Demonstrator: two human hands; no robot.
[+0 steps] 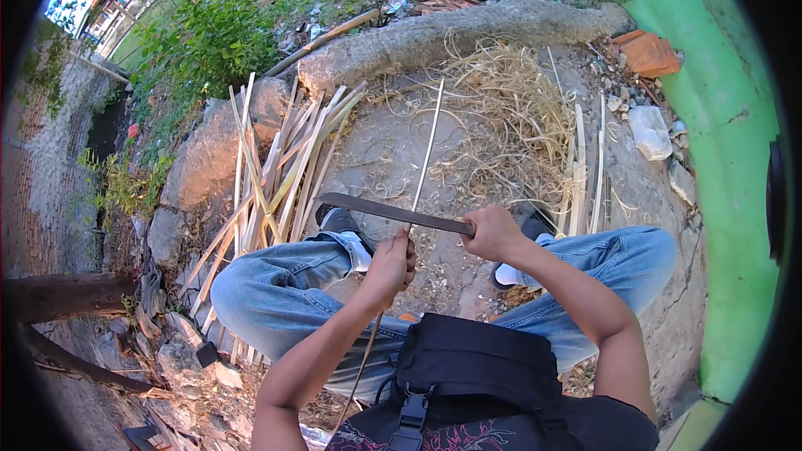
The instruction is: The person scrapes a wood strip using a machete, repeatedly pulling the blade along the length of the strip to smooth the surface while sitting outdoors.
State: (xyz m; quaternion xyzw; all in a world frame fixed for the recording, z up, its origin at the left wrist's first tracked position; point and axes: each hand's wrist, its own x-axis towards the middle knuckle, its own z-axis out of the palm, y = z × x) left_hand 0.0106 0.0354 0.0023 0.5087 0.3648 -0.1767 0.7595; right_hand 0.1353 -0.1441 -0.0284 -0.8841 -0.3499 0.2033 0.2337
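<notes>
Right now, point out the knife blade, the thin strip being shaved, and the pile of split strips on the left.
Knife blade point(384, 211), head view, middle of the dark flat blade.
Thin strip point(429, 146), head view, pale shaft above the blade.
Pile of split strips point(280, 167), head view, middle of the bundle.

Harsh sunlight, sharp focus, fisheye-bent edges

Bright sun on bare concrete ground point(384, 150) under me, and a rough concrete kerb point(451, 33) curves across at twelve o'clock. Green painted wall point(718, 117) runs down at three o'clock; leafy shrubs point(209, 33) crowd eleven o'clock.
</notes>
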